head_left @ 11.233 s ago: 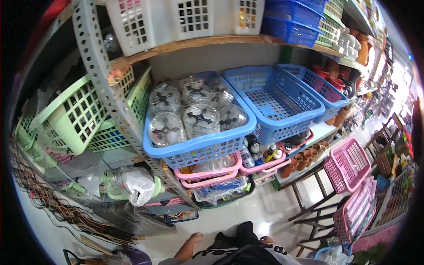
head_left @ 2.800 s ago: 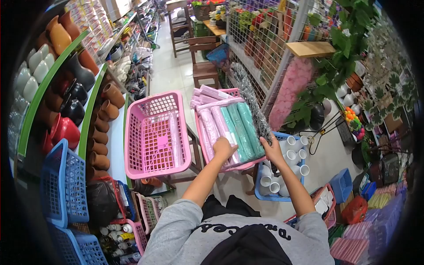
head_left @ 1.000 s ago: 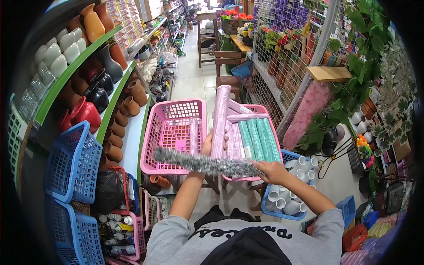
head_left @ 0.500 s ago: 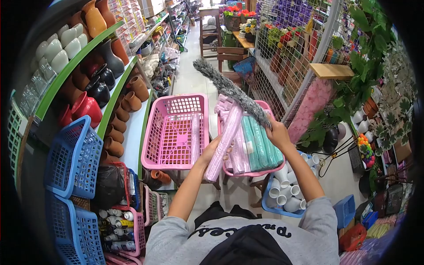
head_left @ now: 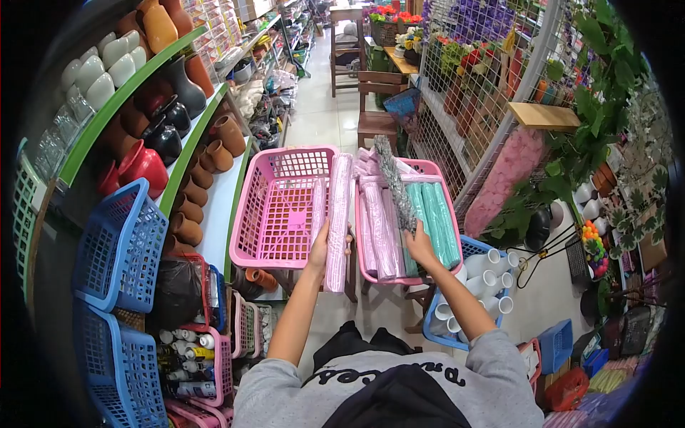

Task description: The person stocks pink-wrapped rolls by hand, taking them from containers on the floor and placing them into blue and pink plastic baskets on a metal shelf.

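Observation:
My left hand (head_left: 321,250) is wrapped round a long pink roll in clear plastic (head_left: 340,207), upright between two pink baskets. The left basket (head_left: 246,207) has a single thin pink roll (head_left: 317,203) lying along its right side. My right hand (head_left: 421,247) grips the lower end of a grey fluffy duster (head_left: 394,182), which lies over the right basket (head_left: 448,187). That basket is filled with pink wrapped rolls (head_left: 378,228) on the left and green wrapped rolls (head_left: 437,221) on the right.
Below my right arm stands a blue basket of white vases (head_left: 481,284). Shelves of clay pots (head_left: 187,228) and vases line the left side. A wire rack (head_left: 474,93) with flowers is at right, and a wooden chair (head_left: 377,107) stands ahead in the aisle.
The pink roll has moved left, away from the right basket, and turned upright. My right hand has drawn the duster down and towards me over the rolls.

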Action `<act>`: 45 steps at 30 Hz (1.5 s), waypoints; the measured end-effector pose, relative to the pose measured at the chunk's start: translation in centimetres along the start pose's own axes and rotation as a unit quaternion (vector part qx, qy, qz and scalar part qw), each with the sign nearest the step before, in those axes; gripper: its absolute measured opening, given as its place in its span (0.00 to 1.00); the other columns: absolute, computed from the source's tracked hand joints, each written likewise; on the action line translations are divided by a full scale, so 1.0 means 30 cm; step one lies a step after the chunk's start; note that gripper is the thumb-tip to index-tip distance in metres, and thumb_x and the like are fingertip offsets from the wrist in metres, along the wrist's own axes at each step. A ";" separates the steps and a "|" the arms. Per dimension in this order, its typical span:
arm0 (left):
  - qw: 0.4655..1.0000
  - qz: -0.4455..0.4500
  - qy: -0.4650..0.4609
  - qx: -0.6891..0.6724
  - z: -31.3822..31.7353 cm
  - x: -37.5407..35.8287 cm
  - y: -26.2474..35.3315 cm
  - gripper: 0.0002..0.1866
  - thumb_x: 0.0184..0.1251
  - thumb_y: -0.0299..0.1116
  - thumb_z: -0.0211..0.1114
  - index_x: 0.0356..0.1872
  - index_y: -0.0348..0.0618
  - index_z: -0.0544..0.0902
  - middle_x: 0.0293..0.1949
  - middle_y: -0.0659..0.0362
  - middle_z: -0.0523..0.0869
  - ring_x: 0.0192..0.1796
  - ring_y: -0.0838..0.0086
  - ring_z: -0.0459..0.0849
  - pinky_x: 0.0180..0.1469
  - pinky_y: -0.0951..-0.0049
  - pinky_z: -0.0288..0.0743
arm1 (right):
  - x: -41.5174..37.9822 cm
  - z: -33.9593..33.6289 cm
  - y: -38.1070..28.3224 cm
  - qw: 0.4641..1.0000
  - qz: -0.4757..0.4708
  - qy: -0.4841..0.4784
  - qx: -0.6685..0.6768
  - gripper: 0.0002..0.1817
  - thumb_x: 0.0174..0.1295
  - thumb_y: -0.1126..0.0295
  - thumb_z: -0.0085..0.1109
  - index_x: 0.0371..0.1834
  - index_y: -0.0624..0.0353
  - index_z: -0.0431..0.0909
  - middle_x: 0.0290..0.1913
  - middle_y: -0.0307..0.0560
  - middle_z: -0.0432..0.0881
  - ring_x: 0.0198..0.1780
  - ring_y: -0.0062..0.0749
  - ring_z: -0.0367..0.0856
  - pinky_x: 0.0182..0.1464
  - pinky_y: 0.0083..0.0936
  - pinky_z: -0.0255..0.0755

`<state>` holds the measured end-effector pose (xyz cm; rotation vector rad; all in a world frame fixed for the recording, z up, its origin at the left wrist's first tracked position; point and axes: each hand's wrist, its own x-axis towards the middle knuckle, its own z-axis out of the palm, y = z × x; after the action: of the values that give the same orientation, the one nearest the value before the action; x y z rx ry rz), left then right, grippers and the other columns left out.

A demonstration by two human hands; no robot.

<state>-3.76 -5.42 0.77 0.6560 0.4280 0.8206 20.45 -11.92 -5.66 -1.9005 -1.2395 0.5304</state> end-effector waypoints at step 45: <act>0.956 0.084 0.247 0.134 -0.364 -0.139 0.438 0.28 0.66 0.39 0.47 0.63 0.35 0.54 0.58 0.53 0.65 0.60 0.71 0.63 0.61 0.75 0.54 | 0.232 0.619 -0.615 0.923 0.102 -0.279 0.245 0.45 0.46 0.73 0.52 0.65 0.59 0.34 0.54 0.58 0.64 0.51 0.40 0.68 0.51 0.29 0.65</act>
<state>-19.65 1.95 2.23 0.7420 0.9600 1.1049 0.02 5.39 -1.63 -1.4897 -1.1006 1.4285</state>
